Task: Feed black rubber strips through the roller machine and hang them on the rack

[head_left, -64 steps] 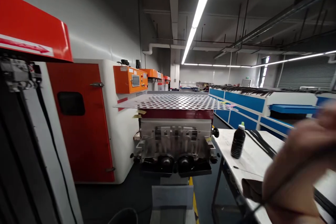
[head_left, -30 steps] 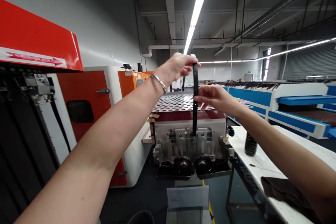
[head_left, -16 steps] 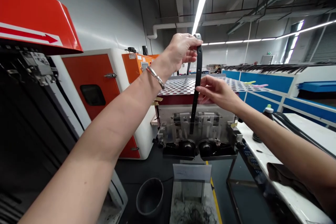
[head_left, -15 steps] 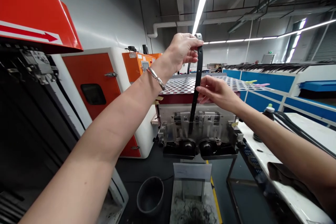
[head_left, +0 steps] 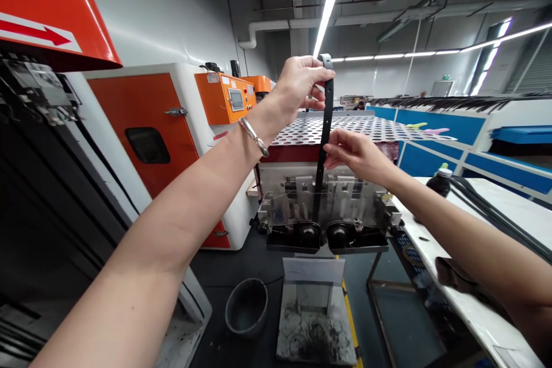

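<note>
A black strap (head_left: 323, 126) hangs upright in front of me. My left hand (head_left: 299, 83), a metal bangle on its wrist, pinches the strap's top end by the buckle. Lower down, my right hand (head_left: 353, 152) grips the strap's middle with closed fingers. The strap's lower end reaches into the slot of a small roller machine (head_left: 325, 215) with a clear guard and two black rollers at its base. A perforated metal plate (head_left: 345, 126) lies on top of that machine.
A white table (head_left: 487, 276) at right carries a dark bottle (head_left: 440, 181), black straps (head_left: 495, 213) and a brown cloth (head_left: 457, 276). An orange-and-white cabinet (head_left: 159, 144) stands at left. A dark bowl (head_left: 245, 313) and a scrap tray (head_left: 313, 322) sit on the floor below the machine.
Both hands came up holding the strap and lowered its end into the machine's slot. In the last half second the strap went slightly deeper and my view tipped down.
</note>
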The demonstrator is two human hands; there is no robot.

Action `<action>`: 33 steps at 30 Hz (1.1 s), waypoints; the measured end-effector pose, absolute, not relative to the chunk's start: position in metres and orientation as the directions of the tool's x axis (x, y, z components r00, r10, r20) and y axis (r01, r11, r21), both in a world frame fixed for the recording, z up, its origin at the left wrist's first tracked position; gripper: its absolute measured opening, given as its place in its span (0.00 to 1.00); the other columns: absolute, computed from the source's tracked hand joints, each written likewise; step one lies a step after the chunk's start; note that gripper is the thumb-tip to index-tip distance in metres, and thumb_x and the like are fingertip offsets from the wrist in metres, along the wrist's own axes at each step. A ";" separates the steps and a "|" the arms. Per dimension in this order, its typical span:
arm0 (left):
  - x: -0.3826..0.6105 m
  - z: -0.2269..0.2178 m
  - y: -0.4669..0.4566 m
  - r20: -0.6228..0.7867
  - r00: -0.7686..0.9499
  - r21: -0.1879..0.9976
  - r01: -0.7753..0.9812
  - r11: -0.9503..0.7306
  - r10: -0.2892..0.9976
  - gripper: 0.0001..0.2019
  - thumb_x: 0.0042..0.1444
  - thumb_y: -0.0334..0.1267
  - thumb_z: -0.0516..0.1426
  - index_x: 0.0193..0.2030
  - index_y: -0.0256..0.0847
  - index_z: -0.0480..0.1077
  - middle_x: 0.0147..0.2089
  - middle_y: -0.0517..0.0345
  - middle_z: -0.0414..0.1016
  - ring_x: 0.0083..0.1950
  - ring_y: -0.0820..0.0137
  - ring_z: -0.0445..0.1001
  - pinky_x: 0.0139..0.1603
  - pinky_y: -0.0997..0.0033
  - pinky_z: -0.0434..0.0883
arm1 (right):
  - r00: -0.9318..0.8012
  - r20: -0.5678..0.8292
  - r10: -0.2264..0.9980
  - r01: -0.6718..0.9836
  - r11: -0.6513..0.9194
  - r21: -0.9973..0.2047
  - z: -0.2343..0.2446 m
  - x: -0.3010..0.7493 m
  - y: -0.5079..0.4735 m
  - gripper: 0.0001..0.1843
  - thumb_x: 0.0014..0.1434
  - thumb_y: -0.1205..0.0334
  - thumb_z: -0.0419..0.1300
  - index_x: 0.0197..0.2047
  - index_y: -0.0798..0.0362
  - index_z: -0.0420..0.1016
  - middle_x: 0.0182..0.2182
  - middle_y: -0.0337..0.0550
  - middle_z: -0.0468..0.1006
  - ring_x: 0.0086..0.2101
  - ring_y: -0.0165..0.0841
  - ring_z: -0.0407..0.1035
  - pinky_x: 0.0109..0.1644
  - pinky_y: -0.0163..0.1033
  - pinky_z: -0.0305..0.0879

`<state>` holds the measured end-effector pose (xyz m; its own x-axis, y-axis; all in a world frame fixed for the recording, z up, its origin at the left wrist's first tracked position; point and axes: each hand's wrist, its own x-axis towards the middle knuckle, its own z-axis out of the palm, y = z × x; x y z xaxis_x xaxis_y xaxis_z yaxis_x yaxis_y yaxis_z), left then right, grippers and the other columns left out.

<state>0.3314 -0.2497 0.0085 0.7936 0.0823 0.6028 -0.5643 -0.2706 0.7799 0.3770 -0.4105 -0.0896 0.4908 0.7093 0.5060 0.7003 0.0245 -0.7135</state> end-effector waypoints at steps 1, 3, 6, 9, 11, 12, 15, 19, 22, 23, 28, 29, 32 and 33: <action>0.331 0.008 -0.249 0.599 0.796 0.781 -0.557 -0.284 0.086 0.05 0.55 0.33 0.58 0.32 0.40 0.64 0.27 0.62 0.65 0.28 0.75 0.69 0.33 0.69 0.68 | 0.490 0.500 0.714 0.709 0.007 -0.705 -0.089 0.377 -0.413 0.15 0.59 0.48 0.60 0.33 0.49 0.63 0.25 0.38 0.76 0.30 0.36 0.76 0.35 0.44 0.76; 0.331 0.005 -0.249 0.593 0.801 0.779 -0.543 -0.314 0.087 0.05 0.55 0.34 0.59 0.33 0.40 0.65 0.27 0.61 0.66 0.30 0.74 0.70 0.33 0.69 0.69 | 0.486 0.477 0.733 0.722 -0.029 -0.691 -0.090 0.378 -0.417 0.13 0.60 0.50 0.60 0.33 0.49 0.64 0.25 0.38 0.75 0.30 0.36 0.76 0.34 0.43 0.75; 0.328 -0.004 -0.250 0.579 0.812 0.777 -0.525 -0.347 0.068 0.06 0.54 0.34 0.60 0.32 0.38 0.65 0.28 0.60 0.66 0.29 0.74 0.70 0.32 0.69 0.68 | 0.481 0.432 0.763 0.753 -0.108 -0.649 -0.096 0.378 -0.423 0.11 0.61 0.52 0.58 0.33 0.49 0.64 0.25 0.38 0.74 0.29 0.35 0.73 0.29 0.38 0.70; 0.324 -0.016 -0.253 0.561 0.826 0.779 -0.504 -0.373 0.054 0.06 0.52 0.32 0.61 0.31 0.37 0.65 0.29 0.58 0.67 0.28 0.74 0.68 0.31 0.68 0.66 | 0.448 0.451 0.772 0.855 -0.222 -0.469 -0.103 0.377 -0.428 0.10 0.61 0.56 0.57 0.31 0.50 0.65 0.24 0.36 0.72 0.24 0.30 0.66 0.27 0.35 0.61; 0.323 -0.026 -0.254 0.545 0.836 0.780 -0.481 -0.400 0.057 0.07 0.52 0.32 0.61 0.30 0.37 0.65 0.28 0.58 0.67 0.26 0.75 0.67 0.29 0.68 0.65 | 0.408 0.508 0.759 0.907 -0.272 -0.322 -0.108 0.374 -0.431 0.09 0.60 0.56 0.59 0.32 0.51 0.67 0.25 0.37 0.71 0.25 0.29 0.63 0.28 0.35 0.56; 0.323 -0.031 -0.254 0.536 0.842 0.779 -0.468 -0.417 0.059 0.07 0.52 0.32 0.61 0.29 0.37 0.65 0.27 0.58 0.67 0.26 0.75 0.66 0.29 0.68 0.64 | 0.399 0.538 0.742 0.915 -0.288 -0.282 -0.110 0.371 -0.434 0.09 0.59 0.56 0.60 0.33 0.51 0.68 0.26 0.37 0.71 0.25 0.28 0.62 0.29 0.35 0.55; 0.323 -0.046 -0.254 0.516 0.855 0.763 -0.430 -0.483 0.054 0.08 0.52 0.34 0.62 0.29 0.37 0.67 0.25 0.59 0.66 0.24 0.75 0.64 0.28 0.69 0.62 | 0.457 0.576 0.678 0.888 -0.318 -0.331 -0.118 0.357 -0.445 0.11 0.60 0.52 0.60 0.37 0.51 0.69 0.26 0.37 0.70 0.25 0.29 0.60 0.29 0.35 0.53; 0.314 -0.069 -0.254 0.557 0.828 0.656 -0.390 -0.646 0.066 0.07 0.51 0.37 0.63 0.30 0.37 0.70 0.26 0.58 0.69 0.27 0.73 0.65 0.31 0.70 0.62 | 0.560 0.425 0.711 0.792 -0.309 -0.526 -0.147 0.326 -0.471 0.16 0.63 0.47 0.55 0.33 0.51 0.69 0.23 0.37 0.69 0.23 0.29 0.57 0.27 0.35 0.50; 0.293 -0.092 -0.253 0.636 0.767 0.560 -0.384 -0.734 0.083 0.07 0.52 0.39 0.62 0.33 0.37 0.72 0.30 0.58 0.72 0.30 0.72 0.66 0.32 0.71 0.62 | 0.563 0.172 0.808 0.681 -0.336 -0.651 -0.198 0.310 -0.492 0.18 0.64 0.46 0.54 0.32 0.51 0.72 0.22 0.37 0.68 0.23 0.29 0.57 0.26 0.35 0.49; 0.283 -0.102 -0.252 0.648 0.755 0.555 -0.381 -0.740 0.097 0.08 0.53 0.40 0.61 0.36 0.38 0.73 0.31 0.59 0.72 0.31 0.72 0.66 0.33 0.72 0.62 | 0.551 0.090 0.830 0.645 -0.355 -0.676 -0.221 0.308 -0.497 0.19 0.64 0.46 0.54 0.32 0.52 0.73 0.22 0.37 0.69 0.23 0.29 0.58 0.26 0.35 0.50; 0.215 -0.169 -0.255 0.501 0.828 0.744 -0.264 -0.613 0.251 0.10 0.59 0.44 0.57 0.44 0.43 0.71 0.36 0.60 0.71 0.34 0.72 0.68 0.33 0.75 0.64 | 0.693 0.000 0.721 0.471 -0.454 -0.756 -0.338 0.321 -0.494 0.17 0.60 0.46 0.57 0.41 0.52 0.74 0.35 0.44 0.77 0.32 0.36 0.68 0.34 0.38 0.60; 0.202 -0.187 -0.258 0.426 0.857 0.801 -0.210 -0.560 0.288 0.10 0.60 0.45 0.57 0.45 0.44 0.70 0.36 0.61 0.70 0.35 0.72 0.68 0.33 0.75 0.64 | 0.750 0.013 0.661 0.423 -0.465 -0.778 -0.355 0.326 -0.489 0.19 0.58 0.47 0.59 0.45 0.53 0.73 0.41 0.48 0.77 0.37 0.39 0.70 0.38 0.40 0.63; 0.169 -0.249 -0.271 0.149 0.921 0.933 -0.010 -0.361 0.360 0.12 0.60 0.48 0.57 0.46 0.46 0.69 0.37 0.61 0.69 0.35 0.72 0.67 0.33 0.76 0.65 | 0.857 -0.012 0.514 0.289 -0.500 -0.816 -0.385 0.340 -0.469 0.22 0.55 0.48 0.60 0.49 0.52 0.71 0.50 0.54 0.74 0.46 0.46 0.70 0.47 0.46 0.65; 0.161 -0.271 -0.276 0.047 0.930 0.958 0.062 -0.281 0.366 0.13 0.59 0.49 0.57 0.47 0.46 0.69 0.37 0.60 0.69 0.34 0.73 0.67 0.31 0.76 0.64 | 0.870 -0.017 0.493 0.273 -0.508 -0.817 -0.390 0.343 -0.463 0.21 0.55 0.49 0.60 0.48 0.52 0.71 0.49 0.53 0.74 0.48 0.47 0.69 0.48 0.47 0.65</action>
<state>0.1608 -0.2765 -0.2709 0.9296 0.3656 0.0469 0.0624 -0.2815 0.9575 0.3432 -0.4632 -0.3897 0.8696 0.4934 -0.0168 0.2727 -0.5084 -0.8168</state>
